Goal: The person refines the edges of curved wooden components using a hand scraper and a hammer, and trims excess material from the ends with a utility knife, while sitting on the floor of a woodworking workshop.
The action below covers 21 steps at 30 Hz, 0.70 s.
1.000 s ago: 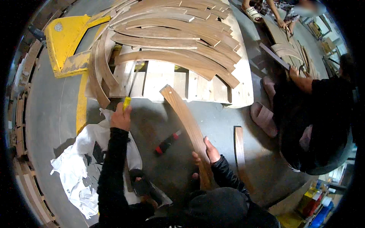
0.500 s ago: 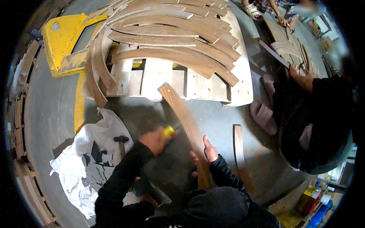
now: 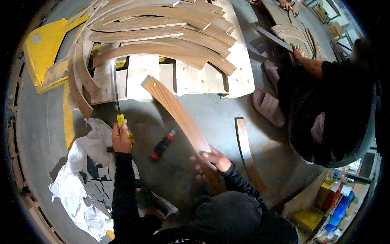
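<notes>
Upright in my left hand (image 3: 121, 140) is a tool with a yellow handle (image 3: 120, 119) and a long thin dark shaft; I cannot tell its exact kind. The shaft points away from me toward the pallet. My right hand (image 3: 219, 159) grips the near part of a curved wooden slat (image 3: 176, 112), thumb on top and blurred fingers beneath. The slat slants up and left, its far end close to the pallet's near edge. Between my hands, a black-and-red handled tool (image 3: 162, 145) with a short metal tip appears to lie on the floor.
Many curved slats (image 3: 162, 51) lie on a wooden pallet (image 3: 243, 81) ahead, beside a yellow metal frame (image 3: 40, 53). A white sack (image 3: 73, 203) with dark scraps lies left. Another slat (image 3: 245, 146) is right of me. Close by at right is a person in black (image 3: 333, 114).
My left hand has moved left, away from the slat, and its tool now stands upright. The black-and-red tool shows between my hands. My right thumb now lies over the slat. The view has shifted.
</notes>
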Motion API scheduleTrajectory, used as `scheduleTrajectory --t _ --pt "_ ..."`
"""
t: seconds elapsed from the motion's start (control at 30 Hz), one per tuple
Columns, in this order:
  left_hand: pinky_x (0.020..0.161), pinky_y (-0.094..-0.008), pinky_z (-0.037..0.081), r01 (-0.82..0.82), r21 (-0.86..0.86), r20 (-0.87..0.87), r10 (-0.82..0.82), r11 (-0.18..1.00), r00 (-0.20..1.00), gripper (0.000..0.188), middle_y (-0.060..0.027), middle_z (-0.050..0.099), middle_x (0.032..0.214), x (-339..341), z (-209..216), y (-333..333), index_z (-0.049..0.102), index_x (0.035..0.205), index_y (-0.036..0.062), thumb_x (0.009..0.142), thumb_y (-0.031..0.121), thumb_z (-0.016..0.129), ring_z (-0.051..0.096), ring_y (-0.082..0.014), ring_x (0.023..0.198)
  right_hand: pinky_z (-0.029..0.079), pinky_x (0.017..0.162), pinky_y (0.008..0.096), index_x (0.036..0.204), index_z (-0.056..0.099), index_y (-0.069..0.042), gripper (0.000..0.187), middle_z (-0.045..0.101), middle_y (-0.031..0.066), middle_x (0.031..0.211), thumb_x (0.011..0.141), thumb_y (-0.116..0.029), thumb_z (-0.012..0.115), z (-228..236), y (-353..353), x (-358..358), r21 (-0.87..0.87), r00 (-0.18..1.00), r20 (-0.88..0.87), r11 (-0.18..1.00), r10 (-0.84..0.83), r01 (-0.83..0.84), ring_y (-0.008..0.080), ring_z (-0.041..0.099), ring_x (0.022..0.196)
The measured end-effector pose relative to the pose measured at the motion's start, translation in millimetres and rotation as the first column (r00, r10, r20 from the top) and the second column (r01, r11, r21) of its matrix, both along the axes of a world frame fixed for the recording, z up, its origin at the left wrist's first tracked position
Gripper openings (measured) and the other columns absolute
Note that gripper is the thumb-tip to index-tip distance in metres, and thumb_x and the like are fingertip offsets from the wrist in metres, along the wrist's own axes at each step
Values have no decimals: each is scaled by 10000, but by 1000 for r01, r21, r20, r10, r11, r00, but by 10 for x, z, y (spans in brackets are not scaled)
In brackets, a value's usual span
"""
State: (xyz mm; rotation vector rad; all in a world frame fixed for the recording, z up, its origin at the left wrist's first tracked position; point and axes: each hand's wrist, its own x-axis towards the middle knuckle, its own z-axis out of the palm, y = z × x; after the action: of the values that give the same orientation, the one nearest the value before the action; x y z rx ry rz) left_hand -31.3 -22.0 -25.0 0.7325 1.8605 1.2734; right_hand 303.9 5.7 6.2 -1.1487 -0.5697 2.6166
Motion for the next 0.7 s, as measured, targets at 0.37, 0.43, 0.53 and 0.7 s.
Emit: scheduleTrajectory --t 0.37,0.43,0.53,0.7 --pt "474 -280 434 -393 -63 -204 374 917 905 332 -51 523 670 665 -760 -639 511 975 24 897 345 484 516 -133 537 491 764 345 1312 263 -52 541 504 158 1154 856 -174 528 120 180 -316 413 991 -102 902 -88 123 231 530 1031" --pt "524 -283 442 -382 -75 -329 339 921 882 331 -61 537 713 655 -771 -720 511 988 12 894 329 495 530 -144 580 466 788 335 1273 290 -28 512 454 115 1189 855 -173 549 134 202 -308 429 992 -119 898 -50 97 219 514 1076" --pt "657 -291 446 -393 -67 -567 289 917 772 344 -81 554 813 454 -948 -841 508 1066 -3 890 292 505 547 -172 708 436 862 349 1285 272 -14 533 453 127 1198 850 -139 552 253 190 -354 449 994 -100 890 -35 76 232 487 1109" --pt "863 -329 384 -304 1 -613 241 953 752 419 -104 559 959 539 -641 -565 467 1208 -2 878 253 507 519 -216 932 336 982 365 1296 296 -22 608 449 162 1219 771 -31 604 237 132 -400 856 967 229 496 -109 -146 288 420 1175"
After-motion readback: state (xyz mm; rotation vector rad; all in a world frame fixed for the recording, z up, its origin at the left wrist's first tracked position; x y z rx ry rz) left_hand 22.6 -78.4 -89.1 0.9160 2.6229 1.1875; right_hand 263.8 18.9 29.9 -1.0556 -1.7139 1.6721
